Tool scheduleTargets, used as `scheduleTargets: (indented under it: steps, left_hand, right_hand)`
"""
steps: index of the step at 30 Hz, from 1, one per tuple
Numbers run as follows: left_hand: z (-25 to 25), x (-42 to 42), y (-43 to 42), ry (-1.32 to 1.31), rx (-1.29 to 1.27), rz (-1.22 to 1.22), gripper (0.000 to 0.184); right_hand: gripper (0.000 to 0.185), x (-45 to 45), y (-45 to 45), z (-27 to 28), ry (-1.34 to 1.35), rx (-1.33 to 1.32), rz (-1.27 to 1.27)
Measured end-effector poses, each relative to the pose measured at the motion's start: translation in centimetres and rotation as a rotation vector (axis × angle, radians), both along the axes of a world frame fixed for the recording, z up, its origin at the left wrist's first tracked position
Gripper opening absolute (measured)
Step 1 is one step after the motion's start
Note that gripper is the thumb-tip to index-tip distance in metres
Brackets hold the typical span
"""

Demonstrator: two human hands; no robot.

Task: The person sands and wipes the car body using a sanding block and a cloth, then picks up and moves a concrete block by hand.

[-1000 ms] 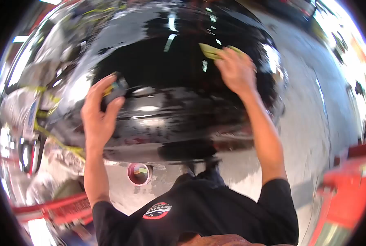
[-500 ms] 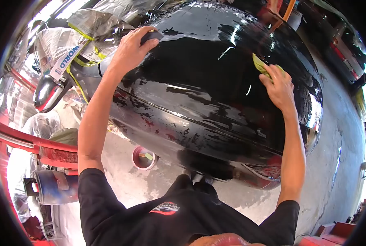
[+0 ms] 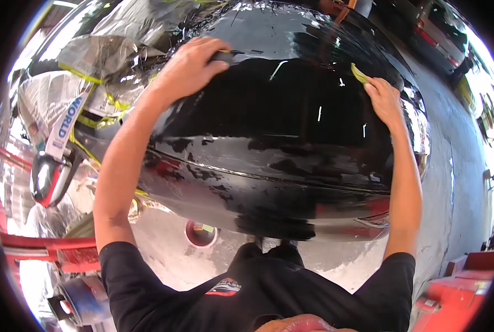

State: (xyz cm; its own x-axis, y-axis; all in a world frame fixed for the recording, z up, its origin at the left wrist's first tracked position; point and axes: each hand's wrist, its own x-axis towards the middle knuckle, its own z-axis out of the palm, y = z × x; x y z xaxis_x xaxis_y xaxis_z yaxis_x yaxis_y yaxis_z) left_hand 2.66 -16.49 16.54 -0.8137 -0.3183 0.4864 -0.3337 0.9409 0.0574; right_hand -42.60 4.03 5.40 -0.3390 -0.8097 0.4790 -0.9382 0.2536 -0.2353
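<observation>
While dark block (image 3: 223, 56) inside curled left fingers (image 3: 207, 46), green cloth (image 3: 358, 72) in pinch of right fingers (image 3: 379, 88).

We see smooth, glossy black on the car body (image 3: 247, 105), mirror-like where it throws back light, with duller grey, streaky patches lower on its side. The block (image 3: 223, 57) in the left hand (image 3: 194, 66) looks dark and matt; we cannot tell its material. The yellow-green piece (image 3: 359, 73) in the right hand (image 3: 385, 99) looks soft and matt, perhaps cloth. We find wrinkled, shiny, see-through plastic sheeting (image 3: 47, 99), matt black cloth on the shirt (image 3: 296, 288), smooth reddish plastic on the bucket (image 3: 187, 239) and patchy, rough-looking concrete on the floor (image 3: 153, 235)
</observation>
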Motion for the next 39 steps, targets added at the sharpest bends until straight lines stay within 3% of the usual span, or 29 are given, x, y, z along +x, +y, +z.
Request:
scheduleTargets:
  steps: [4, 8, 11, 17, 22, 26, 30, 33, 36, 39]
  left_hand:
    - [1.2, 4.7, -6.5, -0.058, 0.213, 0.230, 0.035]
    - [0.3, 6.2, -9.8, -0.133, 0.320, 0.179, 0.036]
    - [-0.2, 4.7, -10.0, -0.175, 0.217, 0.074, 0.036]
    - [-2.4, -4.3, -11.4, -0.203, 0.109, -0.248, 0.036]
    - [-3.5, -15.5, -8.0, -0.236, 0.134, -0.301, 0.036]
    - [-3.2, -11.3, -8.7, -0.226, 0.194, -0.312, 0.038]
    - [-1.0, -1.9, -8.3, -0.245, 0.268, -0.108, 0.038]
    - [-1.6, -4.2, -8.4, -0.241, 0.302, -0.115, 0.038]
    - [-3.2, -13.4, -8.6, -0.247, 0.111, -0.339, 0.034]
    - [-4.6, -20.1, -8.8, -0.226, 0.142, -0.447, 0.033]
  right_hand:
    - [0.040, -1.8, 6.4, -2.4, 0.079, -0.052, -0.052]
    - [0.038, 1.1, 8.3, -1.4, 0.071, -0.025, -0.192]
    - [0.038, 2.8, 7.8, -0.4, 0.012, -0.023, -0.244]
    - [0.040, 2.7, 7.9, -0.4, -0.018, -0.009, -0.273]
    - [0.041, 1.4, 8.3, -1.3, 0.025, -0.031, -0.248]
    - [0.042, 1.6, 8.7, -1.4, -0.009, -0.045, -0.246]
    - [0.043, 2.0, 8.2, -1.6, -0.006, -0.022, -0.329]
    - [0.045, 1.7, 8.2, -1.8, -0.021, -0.030, -0.316]
    - [0.044, 1.5, 8.2, -1.8, -0.038, -0.047, -0.299]
    - [0.043, 1.5, 8.4, -1.8, -0.017, -0.062, -0.289]
